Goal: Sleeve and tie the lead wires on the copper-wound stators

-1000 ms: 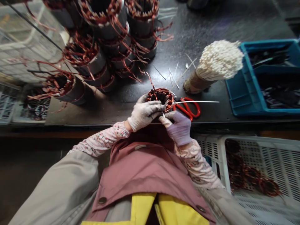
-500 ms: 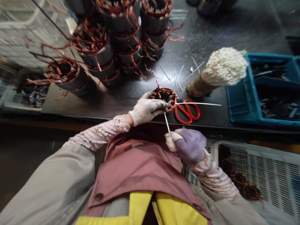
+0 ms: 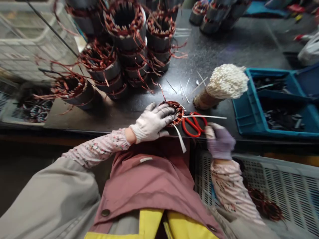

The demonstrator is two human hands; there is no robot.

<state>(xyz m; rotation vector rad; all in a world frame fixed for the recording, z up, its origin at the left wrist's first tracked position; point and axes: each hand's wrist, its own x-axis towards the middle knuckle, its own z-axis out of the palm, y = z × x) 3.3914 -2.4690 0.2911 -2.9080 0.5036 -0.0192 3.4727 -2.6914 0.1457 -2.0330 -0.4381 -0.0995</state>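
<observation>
My left hand [image 3: 156, 122], in a white glove darkened at the fingers, holds a copper-wound stator [image 3: 178, 112] on the bench edge. Its fingers lie across the ring's top, with the thumb on the near side. A white tie strip [image 3: 179, 137] hangs from the ring over the edge, and a thin white length [image 3: 209, 116] sticks out to the right. My right hand [image 3: 220, 141], in a purple and white glove, is apart from the ring, close to the red handles of the scissors [image 3: 193, 125]. Its fingers look bent but are blurred.
Stacked stators [image 3: 124, 36] with loose copper leads stand at the back left. A bundle of white strips [image 3: 225, 83] stands upright beside a blue parts bin [image 3: 240, 116]. Cut strip pieces [image 3: 183, 91] lie behind the stator. A white basket [image 3: 286, 179] sits below at right.
My right hand has let go of the white strip and moved right and up towards the scissors' handles. My left hand's fingers have spread over the ring. The view has shifted slightly.
</observation>
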